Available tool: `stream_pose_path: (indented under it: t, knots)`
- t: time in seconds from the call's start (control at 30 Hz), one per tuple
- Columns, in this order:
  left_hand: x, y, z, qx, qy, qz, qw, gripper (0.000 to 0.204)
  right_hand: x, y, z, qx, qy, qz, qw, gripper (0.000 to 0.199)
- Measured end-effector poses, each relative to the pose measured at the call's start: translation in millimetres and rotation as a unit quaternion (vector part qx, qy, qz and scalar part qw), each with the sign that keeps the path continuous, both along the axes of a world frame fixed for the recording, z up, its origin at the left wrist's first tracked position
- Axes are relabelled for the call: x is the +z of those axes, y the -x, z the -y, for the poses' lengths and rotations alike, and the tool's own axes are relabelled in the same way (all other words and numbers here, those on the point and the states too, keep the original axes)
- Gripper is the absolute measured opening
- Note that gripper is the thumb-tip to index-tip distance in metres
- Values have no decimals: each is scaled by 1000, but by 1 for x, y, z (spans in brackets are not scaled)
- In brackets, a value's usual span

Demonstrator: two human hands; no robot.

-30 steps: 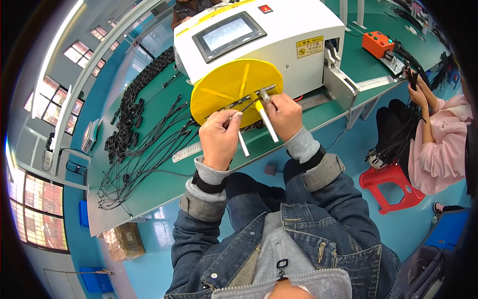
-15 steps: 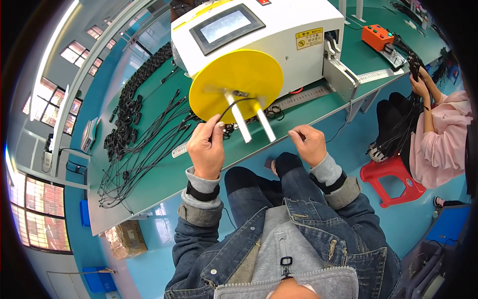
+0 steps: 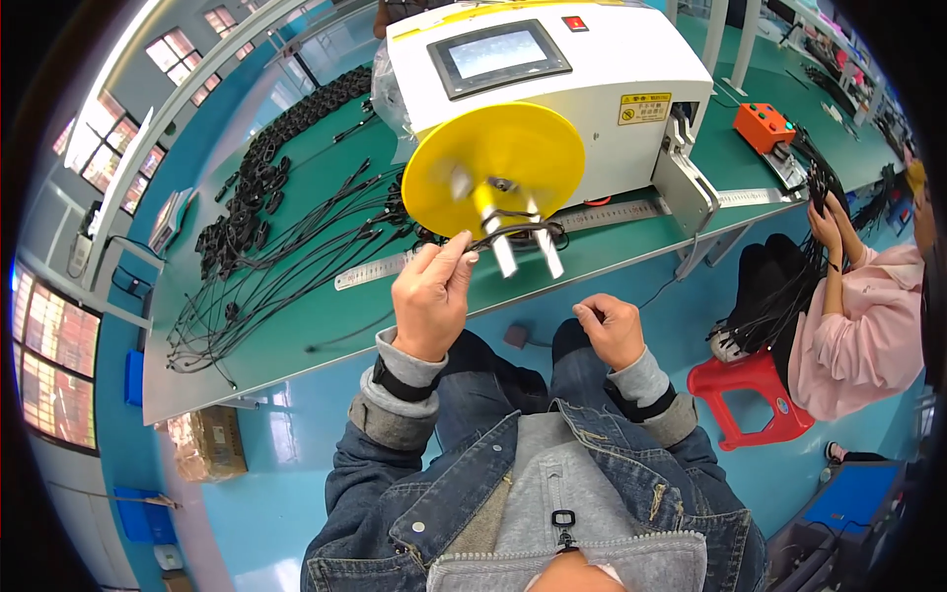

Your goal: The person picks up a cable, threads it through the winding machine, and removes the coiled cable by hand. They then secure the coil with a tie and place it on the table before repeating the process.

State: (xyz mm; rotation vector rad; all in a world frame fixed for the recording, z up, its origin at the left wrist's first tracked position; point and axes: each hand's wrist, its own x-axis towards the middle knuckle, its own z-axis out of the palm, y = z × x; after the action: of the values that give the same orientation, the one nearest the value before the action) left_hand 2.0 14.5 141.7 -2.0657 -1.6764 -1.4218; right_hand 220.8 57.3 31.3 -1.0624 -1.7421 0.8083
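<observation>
My left hand (image 3: 431,301) is closed, thumb and forefinger pinching a black cable (image 3: 483,243) just left of two silver prongs (image 3: 503,259). The cable loops around both prongs, and its loose tail (image 3: 340,341) trails left from my hand over the table's front edge. The prongs stick out from a yellow disc (image 3: 547,148) on the front of a white machine (image 3: 617,74); their bases look smeared by motion. Lower and to the right, my right hand (image 3: 614,331) hangs in front of the table with curled fingers, and nothing shows in it.
Black cables (image 3: 286,266) and coiled bundles (image 3: 237,232) cover the green table's (image 3: 252,360) left side. A steel ruler (image 3: 631,211) lies before the machine. At right are an orange control box (image 3: 763,128), a red stool (image 3: 725,424) and a seated person (image 3: 858,326) holding cables.
The cable now wraps around both prongs, which have turned slightly. My left hand has moved a little right and down, still pinching it. The view has shifted; my right hand stays closed.
</observation>
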Motion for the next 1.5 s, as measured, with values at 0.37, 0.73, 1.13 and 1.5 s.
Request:
stream_pose_path:
  t: [0.37, 0.73, 1.13, 1.5]
  knots:
    - [-28, -31, -12, 12, -48, -50, 998, 41, 16, 2, -22, 41, -42, -30, 998, 10]
    - [72, -101, -34, 54, 24, -264, 963, 43, 115, -5, -61, 44, -210, -69, 974, 16]
    - [68, -90, -19, 31, 299, -108, 948, 61, 97, -10, -70, 53, -112, -82, 989, 45]
    - [19, -36, -29, -55, 117, -139, 982, 62, 68, 29, -85, 189, -94, -112, 971, 86]
